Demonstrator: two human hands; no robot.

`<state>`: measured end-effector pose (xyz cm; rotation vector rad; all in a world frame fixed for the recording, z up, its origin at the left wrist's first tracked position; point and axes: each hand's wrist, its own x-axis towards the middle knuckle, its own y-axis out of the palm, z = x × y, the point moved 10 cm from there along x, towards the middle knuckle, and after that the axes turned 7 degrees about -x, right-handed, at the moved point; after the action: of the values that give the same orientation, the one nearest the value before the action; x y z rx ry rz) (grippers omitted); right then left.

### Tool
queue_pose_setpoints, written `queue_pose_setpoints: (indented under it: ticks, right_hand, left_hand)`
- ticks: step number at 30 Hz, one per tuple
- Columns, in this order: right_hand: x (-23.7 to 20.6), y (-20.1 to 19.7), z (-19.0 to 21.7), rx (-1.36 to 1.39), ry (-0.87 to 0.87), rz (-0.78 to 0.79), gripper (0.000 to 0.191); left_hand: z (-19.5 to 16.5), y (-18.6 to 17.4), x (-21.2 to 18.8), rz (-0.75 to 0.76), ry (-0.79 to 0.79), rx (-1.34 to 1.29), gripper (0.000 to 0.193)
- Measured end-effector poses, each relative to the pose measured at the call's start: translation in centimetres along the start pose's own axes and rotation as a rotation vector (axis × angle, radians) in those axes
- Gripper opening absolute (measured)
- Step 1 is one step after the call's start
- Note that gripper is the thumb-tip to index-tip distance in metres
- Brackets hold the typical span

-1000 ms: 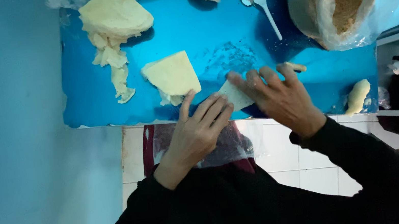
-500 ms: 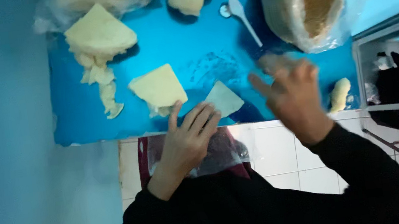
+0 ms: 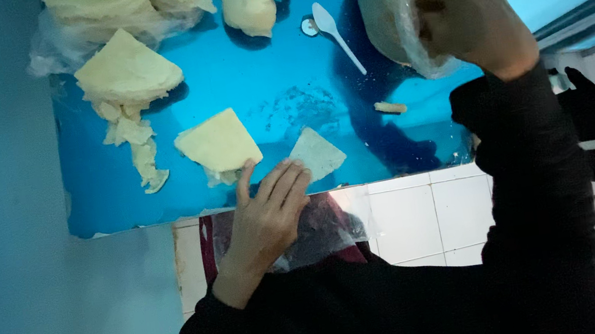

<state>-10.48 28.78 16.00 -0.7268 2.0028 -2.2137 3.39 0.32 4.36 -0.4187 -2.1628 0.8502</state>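
Thin pale triangular pastry sheet [image 3: 317, 154] lies flat on the bright blue tabletop [image 3: 275, 55], near the front edge, about mid-frame.

Going left to right: far left there's a heap of yellowish dough sheets on clear plastic [image 3: 110, 15], w/ a folded wedge of yellow dough [image 3: 128, 73] in front of it and torn scraps of dough [image 3: 132, 143] trailing down toward the edge. Next comes a smaller yellow triangular stack of pastry sheets [image 3: 219, 142], just beside the left hand [image 3: 267, 217]. That hand lies palm down at the table edge, fingers [image 3: 286, 182] stretched out nearly straight and close together, tips touching the left corner of the thin sheet, not gripping anything. Below it, clear crumpled plastic [image 3: 318, 237] over a dark red cloth, white tiled floor [image 3: 427, 219] behind.

Further right, a pale dough lump [image 3: 249, 1] at the back, then a white plastic spoon [image 3: 338, 35], and a small rolled pastry piece [image 3: 390, 107] in front of the bowl. Far right, the right hand [image 3: 472, 10] is reaching into a large bowl lined w/ clear plastic, holding brownish filling [image 3: 388, 9]. Fingers are curled down inside, can't tell what they've got hold of.
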Motion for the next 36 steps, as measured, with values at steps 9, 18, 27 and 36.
queue_pose_setpoints:
  ticks: [9,18,27,36]
  right_hand:
    - [0.8,-0.5,1.9,-0.240,-0.078,0.025,0.047]
    - [-2.4,-1.7,11.8,0.274,0.059,0.072,0.053]
    - [-4.8,6.6,20.3,0.353,-0.103,-0.012,0.046]
    - [-7.4,6.2,19.2,0.154,-0.093,-0.042,0.057]
  left_hand:
    - [1.2,-2.2,0.2,-0.124,-0.131,-0.021,0.034]
    - [1.1,-3.6,2.0,-0.156,-0.290,0.072,0.027]
    - [1.2,-3.0,2.1,-0.144,-0.314,0.087,0.018]
    - [1.4,-2.6,1.9,-0.151,-0.308,0.064,0.014]
